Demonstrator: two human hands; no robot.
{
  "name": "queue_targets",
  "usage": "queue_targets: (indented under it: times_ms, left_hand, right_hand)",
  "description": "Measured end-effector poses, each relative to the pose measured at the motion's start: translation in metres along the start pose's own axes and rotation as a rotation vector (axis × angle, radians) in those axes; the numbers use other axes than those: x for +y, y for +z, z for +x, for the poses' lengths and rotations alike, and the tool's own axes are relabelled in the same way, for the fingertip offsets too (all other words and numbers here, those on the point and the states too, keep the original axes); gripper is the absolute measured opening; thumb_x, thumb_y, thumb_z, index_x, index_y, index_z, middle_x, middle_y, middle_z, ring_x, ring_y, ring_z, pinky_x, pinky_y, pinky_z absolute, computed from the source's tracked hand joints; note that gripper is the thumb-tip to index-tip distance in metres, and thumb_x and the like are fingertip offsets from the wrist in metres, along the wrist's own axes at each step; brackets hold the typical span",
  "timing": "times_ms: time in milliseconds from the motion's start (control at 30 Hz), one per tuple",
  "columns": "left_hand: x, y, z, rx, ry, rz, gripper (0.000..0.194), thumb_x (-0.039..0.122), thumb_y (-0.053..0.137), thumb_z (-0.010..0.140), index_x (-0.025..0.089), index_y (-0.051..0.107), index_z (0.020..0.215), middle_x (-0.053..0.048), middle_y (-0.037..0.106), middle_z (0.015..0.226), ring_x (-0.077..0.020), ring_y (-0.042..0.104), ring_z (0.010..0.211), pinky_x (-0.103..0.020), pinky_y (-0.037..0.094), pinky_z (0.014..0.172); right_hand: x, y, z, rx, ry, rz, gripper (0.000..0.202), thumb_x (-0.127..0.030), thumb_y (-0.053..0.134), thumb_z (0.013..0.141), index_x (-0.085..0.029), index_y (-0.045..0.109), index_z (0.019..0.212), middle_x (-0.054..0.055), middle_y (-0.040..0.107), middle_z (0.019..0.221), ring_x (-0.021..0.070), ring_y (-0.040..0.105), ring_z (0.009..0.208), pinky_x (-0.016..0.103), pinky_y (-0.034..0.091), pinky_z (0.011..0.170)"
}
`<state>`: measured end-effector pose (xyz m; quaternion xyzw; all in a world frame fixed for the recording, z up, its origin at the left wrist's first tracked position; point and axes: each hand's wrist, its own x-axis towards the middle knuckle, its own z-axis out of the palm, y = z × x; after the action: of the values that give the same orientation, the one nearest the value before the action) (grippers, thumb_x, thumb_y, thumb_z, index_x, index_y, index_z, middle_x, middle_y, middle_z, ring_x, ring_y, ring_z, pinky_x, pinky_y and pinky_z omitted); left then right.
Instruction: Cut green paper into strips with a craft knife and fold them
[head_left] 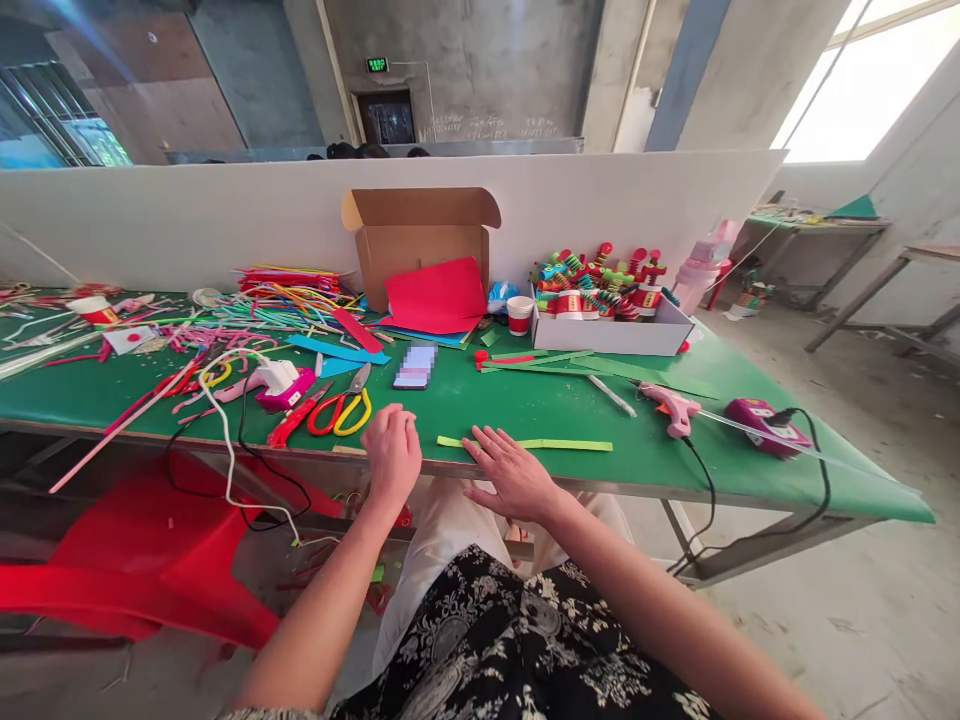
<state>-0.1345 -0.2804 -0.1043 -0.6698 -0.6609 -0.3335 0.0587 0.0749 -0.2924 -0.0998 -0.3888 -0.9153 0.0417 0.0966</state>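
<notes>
A light green paper strip lies along the front of the green table. My right hand is spread flat over its left part, the fingers stretched out. To the left of the strip, my left hand is curled closed above the table's front edge; what it holds, if anything, is hidden. Scissors with red and yellow handles lie just left of my left hand. Behind the hands rests a phone.
At the right are a pink glue gun and a purple power socket with cables. A white box of colourful figures stands at the back, near a paper cup. Pipe cleaners cover the left. A red chair stands front left.
</notes>
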Motion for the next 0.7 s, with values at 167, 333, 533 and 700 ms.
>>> queue_targets:
  times_ms: [167,333,533,700]
  left_hand:
    - [0.027,-0.006,-0.038,-0.086,0.465,0.050,0.043,0.030,0.037,0.099,0.016,0.052,0.138,-0.013,0.058,0.141,-0.0286,0.042,0.140,-0.054,0.019,0.119]
    - [0.043,0.006,-0.059,-0.120,0.442,0.203,0.053,0.041,0.037,0.100,0.008,0.052,0.138,-0.018,0.057,0.141,-0.0319,0.040,0.141,-0.059,0.023,0.117]
    - [0.011,-0.012,-0.050,-0.114,0.377,0.233,0.050,0.041,0.039,0.100,0.008,0.059,0.131,-0.021,0.060,0.136,-0.0349,0.045,0.138,-0.061,0.025,0.116]
    - [-0.001,-0.029,-0.040,-0.090,0.333,0.248,0.047,0.037,0.036,0.101,0.011,0.061,0.131,-0.018,0.061,0.136,-0.0356,0.042,0.140,-0.063,0.024,0.115]
  right_hand:
    - [-0.001,0.000,0.000,-0.007,0.010,0.003,0.075,-0.044,0.060,0.089,-0.006,0.039,0.149,0.022,0.033,0.157,0.0333,0.028,0.147,0.049,0.024,0.122]
    - [-0.001,-0.001,0.000,-0.036,0.010,-0.003,0.075,-0.036,0.062,0.083,-0.008,0.039,0.150,0.021,0.031,0.158,0.0327,0.028,0.148,0.050,0.026,0.121]
    - [-0.004,-0.006,0.000,-0.033,0.029,-0.013,0.074,-0.046,0.059,0.089,-0.007,0.041,0.149,0.020,0.033,0.157,0.0327,0.029,0.147,0.048,0.024,0.122]
    - [-0.001,-0.002,0.000,-0.020,0.013,0.005,0.078,-0.048,0.062,0.086,-0.009,0.038,0.151,0.020,0.032,0.157,0.0332,0.028,0.147,0.050,0.026,0.121]
